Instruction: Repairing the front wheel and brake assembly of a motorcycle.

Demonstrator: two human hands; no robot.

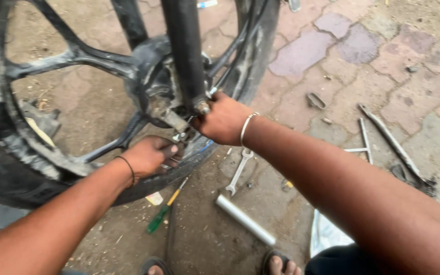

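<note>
A black motorcycle wheel (77, 56) with thick spokes stands in front of me, its hub (154, 81) greasy and its fork leg (185, 51) running down to the axle end (202, 107). My right hand (225, 119), with a metal bangle on the wrist, is closed around the bottom of the fork leg at the axle. My left hand (151, 155), a black band on its wrist, is curled under the hub near the tyre's lower rim; what its fingers grip is hidden.
On the paved ground lie an open-ended spanner (239, 170), a green-handled screwdriver (165, 209), a short metal tube (245, 220), a long tool with a cross handle (395, 147) and a small metal link (315, 100). My sandalled toes (281, 265) show at the bottom.
</note>
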